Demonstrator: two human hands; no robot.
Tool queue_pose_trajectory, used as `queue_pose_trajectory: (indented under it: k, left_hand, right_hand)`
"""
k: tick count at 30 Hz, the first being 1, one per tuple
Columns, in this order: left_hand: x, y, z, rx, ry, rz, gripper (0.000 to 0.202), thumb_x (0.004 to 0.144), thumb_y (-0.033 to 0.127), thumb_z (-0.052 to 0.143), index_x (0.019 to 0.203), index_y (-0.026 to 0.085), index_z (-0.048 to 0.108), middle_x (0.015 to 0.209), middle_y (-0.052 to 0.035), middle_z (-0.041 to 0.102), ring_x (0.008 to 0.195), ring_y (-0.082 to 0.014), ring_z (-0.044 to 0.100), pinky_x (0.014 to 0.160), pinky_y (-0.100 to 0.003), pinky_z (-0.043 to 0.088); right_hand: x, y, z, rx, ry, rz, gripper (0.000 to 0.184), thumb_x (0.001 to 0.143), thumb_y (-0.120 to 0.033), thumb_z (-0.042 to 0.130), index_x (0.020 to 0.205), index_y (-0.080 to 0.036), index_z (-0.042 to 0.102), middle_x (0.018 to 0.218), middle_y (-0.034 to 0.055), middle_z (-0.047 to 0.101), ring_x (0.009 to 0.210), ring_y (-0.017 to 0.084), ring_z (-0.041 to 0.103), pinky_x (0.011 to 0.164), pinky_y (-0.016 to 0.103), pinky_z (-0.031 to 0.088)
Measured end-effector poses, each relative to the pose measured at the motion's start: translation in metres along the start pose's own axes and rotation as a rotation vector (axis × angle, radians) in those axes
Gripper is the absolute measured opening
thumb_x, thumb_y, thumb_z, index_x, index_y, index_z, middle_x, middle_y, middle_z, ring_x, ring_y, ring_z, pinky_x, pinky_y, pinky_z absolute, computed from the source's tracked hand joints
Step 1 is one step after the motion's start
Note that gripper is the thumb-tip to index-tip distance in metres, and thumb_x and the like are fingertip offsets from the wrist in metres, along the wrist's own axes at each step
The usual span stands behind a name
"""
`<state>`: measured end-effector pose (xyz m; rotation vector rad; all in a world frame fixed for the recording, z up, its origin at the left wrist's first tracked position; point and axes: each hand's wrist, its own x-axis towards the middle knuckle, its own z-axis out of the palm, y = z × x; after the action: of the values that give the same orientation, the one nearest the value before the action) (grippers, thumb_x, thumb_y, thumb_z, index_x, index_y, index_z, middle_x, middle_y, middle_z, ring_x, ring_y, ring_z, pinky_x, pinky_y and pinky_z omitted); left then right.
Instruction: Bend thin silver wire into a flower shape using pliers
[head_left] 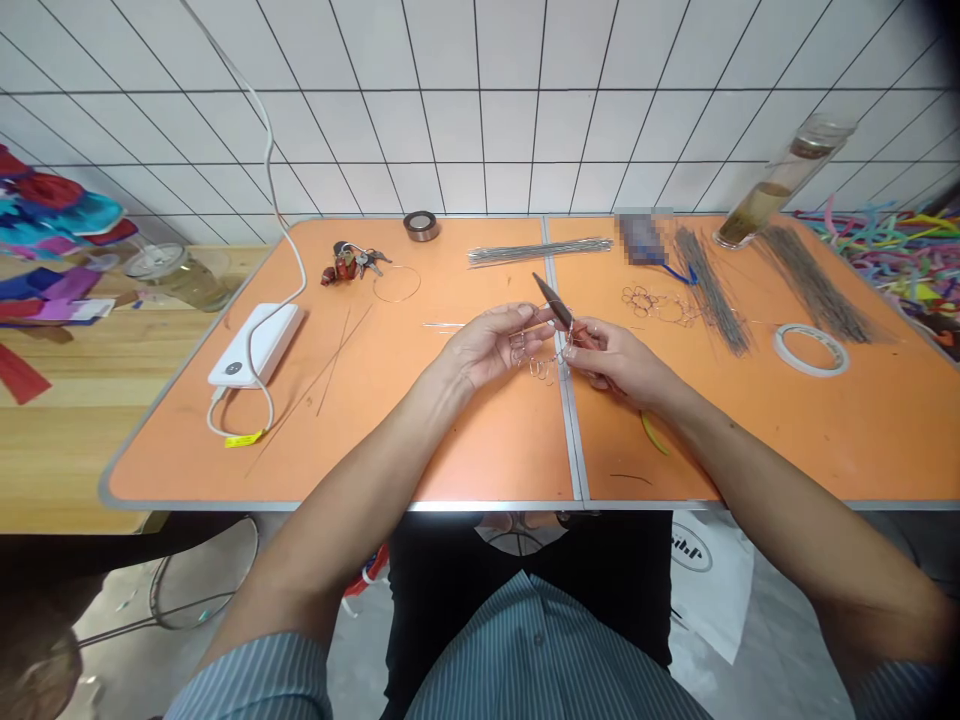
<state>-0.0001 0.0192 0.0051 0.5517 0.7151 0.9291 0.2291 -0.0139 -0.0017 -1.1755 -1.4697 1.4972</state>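
Above the middle of the orange table, my left hand (491, 345) pinches a thin wire piece (538, 368) bent into several small loops. My right hand (619, 362) is closed round long-nose pliers (553, 300), whose dark jaws point up and to the left. Part of the red handle shows between the fingers. The looped wire hangs between both hands, close to the pliers; whether the jaws grip it I cannot tell. To the right, another looped wire piece (641, 300) lies flat on the table.
Bundles of straight wire (540, 252) lie at the back and right, near a white tape ring (810, 350) and a tilted glass jar (772, 195). Dark tape (421, 226), keys (367, 262) and a white power bank (256, 345) with a cable are on the left.
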Motion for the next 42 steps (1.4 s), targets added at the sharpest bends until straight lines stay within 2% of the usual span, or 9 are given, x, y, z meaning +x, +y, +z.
queue_pose_trajectory:
  k: [5, 9, 12, 15, 19, 25, 30, 39, 42]
  left_hand:
    - [0.003, -0.004, 0.000, 0.029, -0.002, 0.029, 0.011, 0.103, 0.009, 0.069, 0.096, 0.010, 0.077, 0.121, -0.0145, 0.082, 0.090, -0.0154, 0.082, 0.079, -0.023, 0.064]
    - [0.005, 0.001, -0.004, 0.024, 0.028, 0.060, 0.014, 0.102, 0.010, 0.070, 0.089, 0.012, 0.074, 0.115, -0.0138, 0.083, 0.088, -0.0153, 0.082, 0.085, -0.024, 0.066]
    - [0.004, 0.006, -0.006, 0.045, 0.000, 0.082, 0.013, 0.101, 0.010, 0.073, 0.088, 0.012, 0.073, 0.114, -0.0138, 0.084, 0.088, -0.0159, 0.082, 0.086, -0.025, 0.066]
    - [0.002, 0.009, -0.005, 0.059, -0.016, 0.085, 0.015, 0.102, 0.011, 0.071, 0.087, 0.012, 0.073, 0.112, -0.0130, 0.084, 0.083, -0.0137, 0.081, 0.079, -0.022, 0.065]
    - [0.000, 0.008, -0.003, 0.052, -0.026, 0.054, 0.016, 0.104, 0.010, 0.068, 0.088, 0.012, 0.072, 0.112, -0.0148, 0.085, 0.079, -0.0121, 0.080, 0.075, -0.020, 0.063]
    - [-0.001, 0.016, -0.001, -0.071, -0.031, 0.066, 0.015, 0.106, 0.010, 0.064, 0.097, 0.010, 0.075, 0.120, -0.0150, 0.084, 0.084, -0.0128, 0.081, 0.078, -0.020, 0.065]
    - [-0.002, 0.033, 0.000, -0.232, 0.121, 0.130, 0.021, 0.107, 0.009, 0.063, 0.089, 0.011, 0.073, 0.087, -0.0080, 0.079, 0.078, -0.0125, 0.080, 0.074, -0.018, 0.064]
    - [-0.008, 0.040, 0.000, -0.279, 0.142, 0.135, 0.020, 0.109, 0.014, 0.063, 0.092, 0.014, 0.073, 0.066, 0.0018, 0.070, 0.059, -0.0112, 0.072, 0.071, -0.023, 0.062]
    - [-0.008, 0.039, 0.000, -0.270, 0.146, 0.119, 0.021, 0.109, 0.014, 0.064, 0.089, 0.014, 0.071, 0.066, 0.0019, 0.072, 0.058, -0.0117, 0.072, 0.068, -0.023, 0.061]
  right_hand:
    - [-0.003, -0.001, 0.007, -0.141, -0.025, -0.113, 0.049, 0.081, -0.037, 0.096, 0.125, -0.027, 0.076, 0.087, -0.0007, 0.073, 0.061, 0.015, 0.060, 0.063, 0.033, 0.054]
    - [-0.005, -0.007, 0.002, -0.033, -0.047, -0.019, 0.054, 0.084, -0.041, 0.094, 0.132, -0.026, 0.073, 0.080, -0.0011, 0.072, 0.048, 0.011, 0.049, 0.048, 0.029, 0.038]
    - [-0.004, -0.007, -0.002, -0.028, -0.139, 0.010, 0.041, 0.088, -0.047, 0.091, 0.117, -0.024, 0.074, 0.074, -0.0009, 0.070, 0.048, 0.010, 0.046, 0.044, 0.027, 0.025]
    - [-0.004, -0.005, -0.002, -0.101, -0.302, 0.044, 0.035, 0.097, -0.055, 0.083, 0.097, -0.022, 0.071, 0.064, -0.0011, 0.065, 0.049, 0.011, 0.047, 0.045, 0.026, 0.030]
    - [-0.006, -0.001, 0.003, -0.043, -0.300, 0.083, 0.046, 0.098, -0.066, 0.078, 0.088, -0.023, 0.069, 0.049, -0.0040, 0.055, 0.043, 0.012, 0.045, 0.044, 0.027, 0.035]
    - [-0.003, 0.000, 0.002, 0.198, -0.302, 0.177, 0.045, 0.089, -0.059, 0.089, 0.105, -0.019, 0.074, 0.091, 0.0079, 0.084, 0.040, 0.004, 0.028, 0.036, 0.024, 0.017]
    - [-0.001, 0.002, 0.000, 0.193, -0.258, 0.145, 0.050, 0.091, -0.056, 0.088, 0.121, -0.018, 0.074, 0.086, 0.0065, 0.082, 0.042, 0.004, 0.025, 0.037, 0.024, 0.013]
    - [-0.002, 0.002, -0.007, -0.021, -0.207, 0.066, 0.056, 0.098, -0.062, 0.080, 0.130, -0.017, 0.071, 0.102, 0.0147, 0.086, 0.054, 0.012, 0.054, 0.047, 0.027, 0.038]
    - [-0.003, 0.000, -0.009, -0.053, -0.202, 0.051, 0.056, 0.098, -0.063, 0.080, 0.129, -0.017, 0.073, 0.086, 0.0103, 0.082, 0.063, 0.017, 0.064, 0.051, 0.028, 0.041]
